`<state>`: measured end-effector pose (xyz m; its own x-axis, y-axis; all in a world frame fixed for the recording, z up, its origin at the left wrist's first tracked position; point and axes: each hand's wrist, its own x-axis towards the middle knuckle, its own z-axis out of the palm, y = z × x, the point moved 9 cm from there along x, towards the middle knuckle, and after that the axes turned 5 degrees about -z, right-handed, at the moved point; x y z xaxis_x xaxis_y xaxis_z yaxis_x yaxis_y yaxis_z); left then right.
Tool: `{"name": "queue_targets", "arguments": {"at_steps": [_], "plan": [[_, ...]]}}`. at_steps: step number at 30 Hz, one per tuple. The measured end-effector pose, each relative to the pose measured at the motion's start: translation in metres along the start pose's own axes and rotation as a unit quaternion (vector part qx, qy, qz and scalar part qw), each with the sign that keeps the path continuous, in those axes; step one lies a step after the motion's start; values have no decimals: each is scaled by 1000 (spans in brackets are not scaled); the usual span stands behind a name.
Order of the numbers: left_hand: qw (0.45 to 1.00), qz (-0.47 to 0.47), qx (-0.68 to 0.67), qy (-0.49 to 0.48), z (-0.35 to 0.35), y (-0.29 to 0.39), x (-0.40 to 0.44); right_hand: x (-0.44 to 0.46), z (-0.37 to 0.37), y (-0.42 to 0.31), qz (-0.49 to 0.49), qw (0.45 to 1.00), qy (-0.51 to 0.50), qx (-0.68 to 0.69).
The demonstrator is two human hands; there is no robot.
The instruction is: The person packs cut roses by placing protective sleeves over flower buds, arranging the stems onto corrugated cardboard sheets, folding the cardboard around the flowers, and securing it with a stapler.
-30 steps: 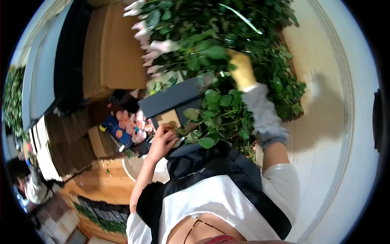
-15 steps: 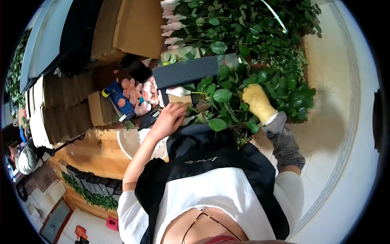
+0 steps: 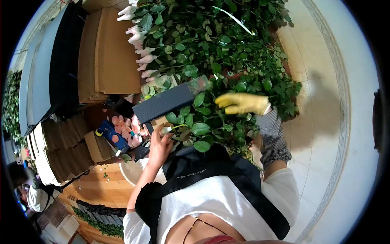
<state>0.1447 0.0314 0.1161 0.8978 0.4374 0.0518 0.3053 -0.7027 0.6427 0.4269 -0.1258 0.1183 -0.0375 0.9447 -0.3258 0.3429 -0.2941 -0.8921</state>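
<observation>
My bare left hand has its fingers closed around the pale, white-sleeved head of a rose. The rose's green stem and leaves stretch to the right over the work surface. My right hand, in a yellow glove with a grey knitted sleeve, hovers at the leafy stems with its fingers apart and nothing visible in them. A dark ridged block lies just beyond my left hand, with a brown cardboard piece partly under it.
Many sleeved roses lie stacked at the back with dense foliage. Loose pink petals and a blue box sit on the left. Cardboard sheets stand behind. A white round tub is below my left arm.
The view has turned and shifted. My left hand has gone from resting beside the rose head to closing round it. My right hand's fingers have spread and now point left.
</observation>
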Motion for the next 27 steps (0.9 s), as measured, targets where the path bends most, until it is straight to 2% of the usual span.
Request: {"name": "queue_targets", "arguments": {"at_steps": [1, 3, 4, 5, 6, 7, 8, 9, 11, 12, 13, 15, 16, 17, 19, 20, 21, 23, 25, 27], "plan": [[1000, -11, -26, 4, -1, -1, -1, 14, -18, -13, 14, 998, 16, 63], [1000, -11, -29, -1, 0, -3, 0, 61, -61, -32, -21, 987, 142, 70], [1000, -15, -10, -18, -1, -1, 1, 89, -75, -17, -52, 974, 196, -100], [999, -17, 9, -33, -1, 0, 3, 119, -78, 7, -81, 928, 249, -266], [999, -19, 16, -26, -2, 1, 4, 149, -74, 35, 6, 863, 239, -446], [999, -25, 23, -28, -2, -1, 4, 174, -70, 63, 94, 759, 220, -605], [999, -24, 26, -28, -2, -2, 3, 193, -64, 91, 51, 691, 227, -685], [999, -22, 28, -27, -2, -3, 2, 197, -66, 72, 101, 701, 157, -688], [999, -29, 9, -23, 1, -10, -1, 196, -80, 87, 14, 756, 191, -627], [999, -29, 7, -15, 1, -10, 0, 189, -84, 79, -8, 764, 218, -607], [999, -30, 4, -9, 0, -10, -1, 184, -88, 64, 14, 758, 238, -607], [1000, -27, 12, 0, -5, -7, -1, 168, -95, 34, -80, 686, 325, -646], [1000, -17, 23, 6, -6, -4, 1, 163, -102, 13, -52, 662, 334, -668], [1000, -20, 17, 6, -4, -6, 1, 144, -108, -16, -67, 648, 397, -647], [1000, -14, 20, 8, -3, -7, 0, 123, -128, -53, -50, 655, 441, -612], [1000, -6, 18, 5, -3, -5, 0, 120, -133, -50, -39, 650, 443, -616], [1000, -2, 22, 7, -3, -3, 0, 119, -132, -60, -66, 662, 423, -616], [1000, 5, 25, 5, -6, -1, 1, 105, -120, -85, -120, 626, 408, -653], [1000, 1, 19, 20, -9, 1, 2, 82, -124, -105, -127, 620, 449, -630], [1000, -9, 8, 23, -6, -4, -1, 89, -147, -66, 56, 682, 380, -623]]}}
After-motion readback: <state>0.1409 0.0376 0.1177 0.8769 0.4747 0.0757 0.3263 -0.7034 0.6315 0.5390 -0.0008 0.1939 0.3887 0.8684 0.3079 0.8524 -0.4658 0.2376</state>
